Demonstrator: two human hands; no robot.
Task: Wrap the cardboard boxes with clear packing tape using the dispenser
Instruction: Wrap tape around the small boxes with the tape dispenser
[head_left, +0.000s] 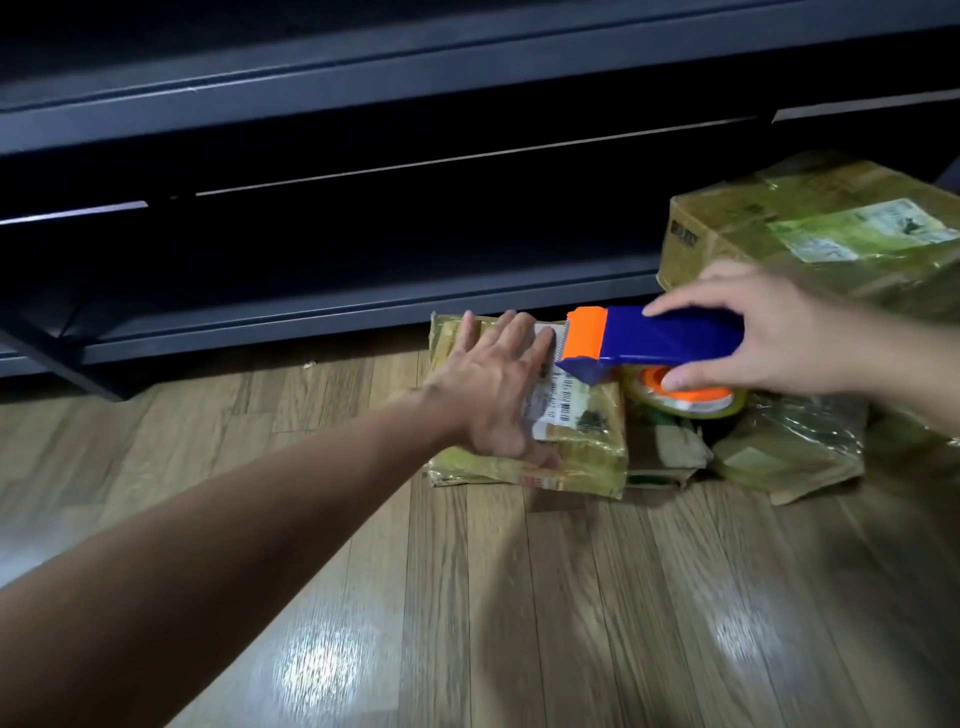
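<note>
Head view: left hand (491, 387) flat, fingers spread, pressing the flat cardboard box (587, 447) on the wood floor (467, 597); right hand (769, 332) grasps blue-orange tape dispenser (649, 340) at the box's far edge.

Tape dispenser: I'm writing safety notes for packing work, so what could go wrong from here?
1. The toothed cutter of the dispenser sits right beside the fingers of the left hand, spread flat on the small box; a forward push could nick them.
2. The small box lies on a smooth wooden floor; it may slide if that hand eases off.
3. The thumb of the right hand rests on the tape roll, which might brake the tape.
</note>
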